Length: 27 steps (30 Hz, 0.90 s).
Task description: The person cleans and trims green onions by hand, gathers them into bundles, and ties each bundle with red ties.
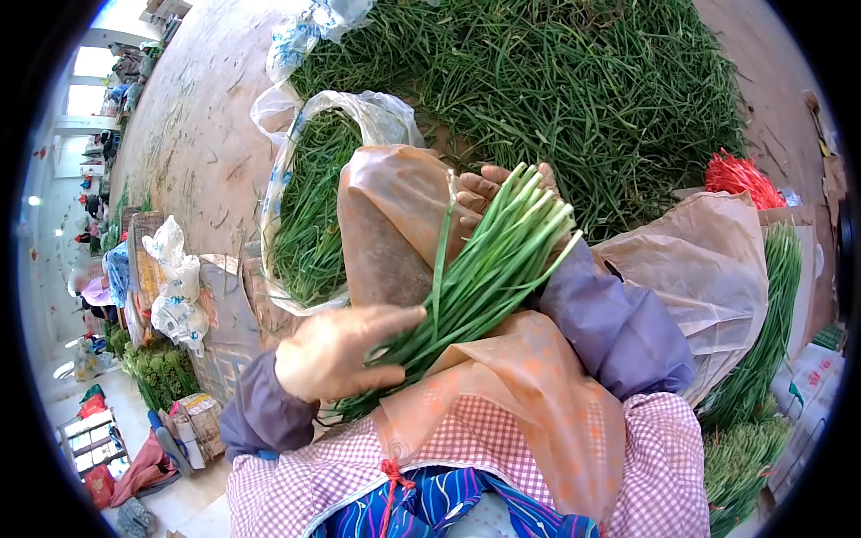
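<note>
A bunch of garlic chives (498, 260), long green blades with pale cut ends, lies slanted above my lap. Behind its pale ends, my right hand (484, 190) supports and grips the bunch, its palm partly hidden by the stalks. One stalk (442, 255) sticks up apart from the others on the left side. My left hand (336, 351) is at the lower leafy end, slightly blurred, with thumb and fingers apart beside the blades. An orange-tinted plastic sheet (520, 359) covers my lap over a checked apron (659, 448).
A large heap of loose chives (556, 90) spreads across the floor ahead. A plastic bag (386, 117) with more chives stands left of my knee. Red ties (737, 179) lie at right, above stacked chives (771, 305). Crates and bundled greens (161, 372) are at left.
</note>
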Available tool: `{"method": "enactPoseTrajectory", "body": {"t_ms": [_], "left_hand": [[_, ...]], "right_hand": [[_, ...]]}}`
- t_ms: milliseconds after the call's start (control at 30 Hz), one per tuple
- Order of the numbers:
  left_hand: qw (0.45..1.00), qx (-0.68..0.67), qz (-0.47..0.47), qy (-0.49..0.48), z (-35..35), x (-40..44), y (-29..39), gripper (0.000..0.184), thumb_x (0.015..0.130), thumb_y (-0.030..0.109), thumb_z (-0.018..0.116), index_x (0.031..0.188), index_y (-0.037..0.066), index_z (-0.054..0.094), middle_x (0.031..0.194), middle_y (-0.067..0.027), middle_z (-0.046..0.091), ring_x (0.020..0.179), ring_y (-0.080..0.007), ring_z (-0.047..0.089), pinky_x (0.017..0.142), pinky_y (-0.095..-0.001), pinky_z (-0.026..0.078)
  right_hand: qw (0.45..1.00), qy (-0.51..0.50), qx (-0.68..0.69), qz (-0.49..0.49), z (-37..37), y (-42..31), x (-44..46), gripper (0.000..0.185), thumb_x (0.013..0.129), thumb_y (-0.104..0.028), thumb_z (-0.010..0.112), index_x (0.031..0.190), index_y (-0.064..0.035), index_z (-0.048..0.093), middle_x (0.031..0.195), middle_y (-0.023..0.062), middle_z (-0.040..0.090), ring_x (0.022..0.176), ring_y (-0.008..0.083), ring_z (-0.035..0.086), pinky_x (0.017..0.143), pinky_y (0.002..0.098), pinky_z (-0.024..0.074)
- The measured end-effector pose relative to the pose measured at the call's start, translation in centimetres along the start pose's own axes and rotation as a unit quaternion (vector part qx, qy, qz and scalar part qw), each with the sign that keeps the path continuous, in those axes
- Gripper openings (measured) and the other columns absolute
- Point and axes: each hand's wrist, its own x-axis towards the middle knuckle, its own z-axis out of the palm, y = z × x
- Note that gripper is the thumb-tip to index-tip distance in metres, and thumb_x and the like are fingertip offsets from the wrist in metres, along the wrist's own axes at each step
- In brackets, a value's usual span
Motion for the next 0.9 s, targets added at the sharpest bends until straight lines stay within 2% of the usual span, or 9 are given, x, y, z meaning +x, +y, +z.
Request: {"method": "enactPoseTrajectory", "body": {"t_ms": [67,133,233,500,600,633,733,867,900], "left_hand": [[0.990,0.073,0.026,0.122,-0.9,1.8,-0.4,0.050,0.079,0.016,0.076,0.123,0.001,0.059,0.109,-0.0185,0.067,0.097,-0.0330,0.067,0.082,-0.0397,0.054],[0.977,0.107,-0.037,0.181,-1.4,4.1,-0.1,0.042,0.081,0.020,0.073,0.117,0.002,0.061,0.101,-0.0159,0.068,0.091,-0.0318,0.067,0.079,-0.0399,0.053],[0.940,0.174,-0.036,0.290,-0.2,8.2,-0.5,0.036,0.083,0.024,0.070,0.112,0.003,0.063,0.096,-0.0141,0.068,0.086,-0.0309,0.066,0.076,-0.0398,0.052],[0.939,0.288,-0.062,0.176,2.3,11.4,-2.0,0.043,0.083,0.013,0.064,0.125,0.010,0.057,0.095,-0.0118,0.066,0.085,-0.0307,0.066,0.071,-0.0411,0.053],[0.955,0.154,0.065,0.247,0.7,12.2,-4.6,0.039,0.081,0.004,0.061,0.120,0.009,0.062,0.095,-0.0111,0.067,0.077,-0.0287,0.066,0.067,-0.0374,0.054],[0.973,0.078,0.017,0.219,-1.5,12.5,-3.3,0.028,0.083,0.003,0.058,0.108,0.008,0.067,0.090,-0.0162,0.068,0.075,-0.0311,0.067,0.068,-0.0383,0.055],[0.904,-0.168,0.011,0.392,-6.0,14.9,-3.4,0.027,0.092,0.004,0.058,0.119,0.008,0.063,0.090,-0.0032,0.067,0.074,-0.0081,0.061,0.061,-0.0247,0.052],[0.888,-0.282,0.135,0.337,-5.7,17.3,-3.2,0.049,0.087,0.022,0.070,0.131,0.007,0.054,0.118,-0.0132,0.057,0.115,-0.0243,0.055,0.082,-0.0331,0.056],[0.873,-0.444,-0.029,0.201,-4.2,16.3,-1.9,0.079,0.080,0.038,0.077,0.142,0.007,0.039,0.129,-0.0189,0.050,0.126,-0.0321,0.046,0.096,-0.0408,0.050]], "right_hand": [[0.995,0.095,-0.002,-0.022,-1.0,0.6,-0.3,0.067,0.094,-0.063,0.042,0.116,-0.0030,0.060,0.120,0.0178,0.061,0.106,0.0330,0.061,0.091,0.0523,0.0533],[0.996,-0.010,0.083,0.028,-3.4,0.5,0.1,0.063,0.094,-0.060,0.043,0.113,-0.0032,0.061,0.118,0.0170,0.062,0.103,0.0332,0.063,0.088,0.0527,0.0538],[0.999,0.022,0.032,0.016,-2.3,0.5,-0.3,0.060,0.094,-0.059,0.044,0.104,-0.0042,0.066,0.113,0.0154,0.063,0.105,0.0337,0.061,0.090,0.0541,0.0515],[0.986,-0.148,0.059,0.054,-5.1,-0.2,0.5,0.057,0.098,-0.052,0.037,0.101,-0.0038,0.068,0.096,0.0159,0.067,0.100,0.0357,0.060,0.091,0.0536,0.0485],[0.990,-0.127,0.051,0.021,-4.9,0.1,0.2,0.058,0.098,-0.052,0.037,0.100,-0.0037,0.068,0.091,0.0139,0.068,0.094,0.0352,0.062,0.092,0.0523,0.0483],[0.993,-0.108,0.050,0.017,-4.9,0.1,0.0,0.057,0.098,-0.052,0.037,0.099,-0.0047,0.069,0.088,0.0130,0.068,0.090,0.0347,0.062,0.094,0.0505,0.0473],[0.993,-0.108,0.042,0.016,-4.3,0.1,-0.1,0.056,0.099,-0.051,0.036,0.100,-0.0060,0.069,0.087,0.0126,0.068,0.090,0.0335,0.062,0.096,0.0492,0.0463],[0.993,-0.107,0.044,0.035,-2.7,-0.6,-0.5,0.056,0.099,-0.050,0.035,0.103,-0.0055,0.068,0.091,0.0136,0.069,0.091,0.0337,0.062,0.096,0.0488,0.0465],[0.991,-0.118,0.051,0.041,-2.3,-0.8,-0.6,0.053,0.099,-0.048,0.038,0.106,-0.0046,0.067,0.093,0.0150,0.069,0.093,0.0343,0.063,0.095,0.0492,0.0482]]}}
